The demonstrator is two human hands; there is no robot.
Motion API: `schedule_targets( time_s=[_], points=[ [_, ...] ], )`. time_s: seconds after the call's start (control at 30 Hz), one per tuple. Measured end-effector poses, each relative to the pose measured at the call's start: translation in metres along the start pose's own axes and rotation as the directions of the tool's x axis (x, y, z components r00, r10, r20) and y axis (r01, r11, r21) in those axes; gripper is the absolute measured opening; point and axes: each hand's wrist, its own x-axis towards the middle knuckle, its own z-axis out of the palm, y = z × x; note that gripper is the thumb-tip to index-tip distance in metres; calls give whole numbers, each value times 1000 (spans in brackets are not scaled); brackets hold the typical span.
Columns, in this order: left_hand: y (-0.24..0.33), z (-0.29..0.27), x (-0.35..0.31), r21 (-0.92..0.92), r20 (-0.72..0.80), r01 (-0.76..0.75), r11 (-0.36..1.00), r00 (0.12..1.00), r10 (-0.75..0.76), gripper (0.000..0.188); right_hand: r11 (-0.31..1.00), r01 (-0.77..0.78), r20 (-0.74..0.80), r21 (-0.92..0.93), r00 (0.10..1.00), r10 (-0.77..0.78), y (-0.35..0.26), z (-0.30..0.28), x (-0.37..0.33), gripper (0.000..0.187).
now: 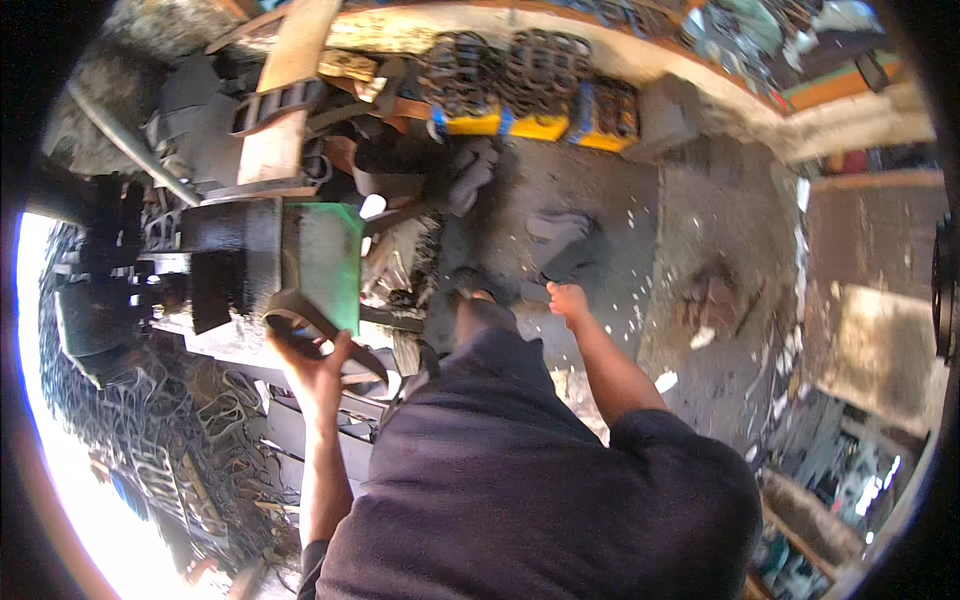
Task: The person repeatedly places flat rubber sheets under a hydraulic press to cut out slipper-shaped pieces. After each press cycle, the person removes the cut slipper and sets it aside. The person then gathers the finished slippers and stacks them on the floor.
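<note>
At the left, my left hand (pixel 315 375) is closed round a brown curved strip (pixel 355 350) that looks like a bent band of rubber or leather. It is held beside a bench whose green sheet (pixel 335 260) lies just beyond. Further right, over the floor, the fingers of my right hand (pixel 569 302) are closed on a small dark flat piece (pixel 536 291); its exact kind is too blurred to make out. Beyond that hand, grey sole-shaped pieces (pixel 563 232) lie on the floor, with more dark soles (pixel 470 178) farther left.
Yellow crates (pixel 545 127) topped with rows of dark strapped footwear (pixel 505 70) stand at the far side. A tangled heap of cut strips (pixel 160 430) fills the left. A wooden plank (pixel 285 90) leans at the far left, and a wooden board (pixel 870 340) is at the right.
</note>
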Motion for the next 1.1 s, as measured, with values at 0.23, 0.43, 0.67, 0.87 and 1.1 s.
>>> schedule_targets(
  time_s=[0.23, 0.43, 0.67, 0.87, 1.1],
  points=[
    [58, 115, 103, -74, -368, -165, 983, 921, 127, 109, -53, 939, -41, -339, -71, -997, -325, 15, -149, 68],
    [40, 106, 223, -416, -718, -1, 909, 614, -328, 103, -273, 923, 282, -270, -196, -939, -481, 51, -134, 121],
    [63, 27, 152, 164, -587, -222, 961, 761, 276, 101, 272, 962, 385, -12, 255, -887, -583, 147, -68, 101],
    [-112, 14, -56, -94, -778, 356, 930, 556, -291, 74, -206, 907, 437, -366, -28, -899, -669, 170, 28, 79],
    [-326, 51, -241, -411, -633, 802, 433, 91, -769, 57, -286, 699, 376, -656, -27, -926, -767, 115, 180, 46]
  ],
)
